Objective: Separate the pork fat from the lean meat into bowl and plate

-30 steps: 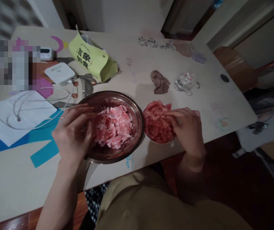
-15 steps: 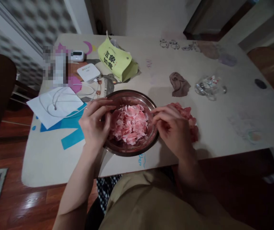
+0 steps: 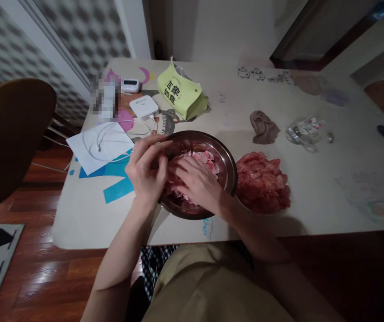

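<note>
A round metal bowl stands near the table's front edge with pale pink raw meat slices in it. My right hand reaches over the near right rim, its loosely spread fingers lying on the slices and covering part of them. At the bowl's left rim is my left hand, fingers curved and thumb held apart from them. Nothing shows between them, and whether they touch the rim is unclear. Just right of the bowl lies a heap of darker red raw meat; what it rests on is mostly hidden.
Behind the bowl are a yellow-green packet, a white box with a cable and a white device. White paper lies left. Farther right are a brown cloth and a clear plastic bundle.
My right hand has moved left from the bowl's right rim down onto the slices, uncovering the red meat heap. My left hand stays at the left rim. The view has shifted slightly.
</note>
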Demonstrator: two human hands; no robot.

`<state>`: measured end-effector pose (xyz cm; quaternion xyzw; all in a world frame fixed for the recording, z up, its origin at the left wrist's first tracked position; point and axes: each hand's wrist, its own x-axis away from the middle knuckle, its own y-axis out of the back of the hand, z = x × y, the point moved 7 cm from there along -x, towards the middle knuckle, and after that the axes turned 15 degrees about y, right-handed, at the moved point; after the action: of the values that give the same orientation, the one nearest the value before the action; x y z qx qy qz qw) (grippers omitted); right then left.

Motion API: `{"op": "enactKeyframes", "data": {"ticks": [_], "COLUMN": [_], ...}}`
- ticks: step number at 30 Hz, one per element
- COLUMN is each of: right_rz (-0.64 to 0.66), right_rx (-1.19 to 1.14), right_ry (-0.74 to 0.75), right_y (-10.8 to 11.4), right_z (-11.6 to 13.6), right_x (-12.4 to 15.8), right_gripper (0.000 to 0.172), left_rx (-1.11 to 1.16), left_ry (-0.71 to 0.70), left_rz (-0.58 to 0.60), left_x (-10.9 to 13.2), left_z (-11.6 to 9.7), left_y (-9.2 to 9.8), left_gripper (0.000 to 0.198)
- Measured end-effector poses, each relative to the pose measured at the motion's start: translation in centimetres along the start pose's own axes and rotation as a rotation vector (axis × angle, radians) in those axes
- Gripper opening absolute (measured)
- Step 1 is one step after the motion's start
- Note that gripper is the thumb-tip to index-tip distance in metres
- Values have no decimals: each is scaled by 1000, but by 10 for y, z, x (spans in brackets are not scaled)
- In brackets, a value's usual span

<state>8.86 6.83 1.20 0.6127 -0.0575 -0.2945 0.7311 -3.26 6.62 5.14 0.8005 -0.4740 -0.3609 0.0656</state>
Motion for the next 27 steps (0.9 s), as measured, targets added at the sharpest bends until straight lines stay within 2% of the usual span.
{"op": "enactKeyframes", "data": {"ticks": [5,9,11,14,16,19,27], "right_rz": [-8,-146,-246,-390,-492,-603,-577], "right_rx": [68,67,72,64,50,27,-8], "right_ry": [13,-17,-75,-125,-121,-117,-83], "right_y": [-1,11,21,35,43,52,55], "right_z": [3,-10,-21,-31,-33,-30,-23], "right_x": [-5,1,8,22,30,40,44], "right_gripper": [13,15,16,17,18,19,16], "left_rx": [92,100,88,87,95,83,65], "left_ry": [-17,-43,-57,-106,-158,-177,-226], "left_rz": [-17,35,97,262,370,477,535], "left_x": [1,0,-1,0,3,7,10], "left_z": [-2,-4,-5,-7,-7,-5,-8], "left_y": [2,-2,-6,-18,-25,-33,-33], "left_gripper": [27,24,21,26,32,30,27]}}
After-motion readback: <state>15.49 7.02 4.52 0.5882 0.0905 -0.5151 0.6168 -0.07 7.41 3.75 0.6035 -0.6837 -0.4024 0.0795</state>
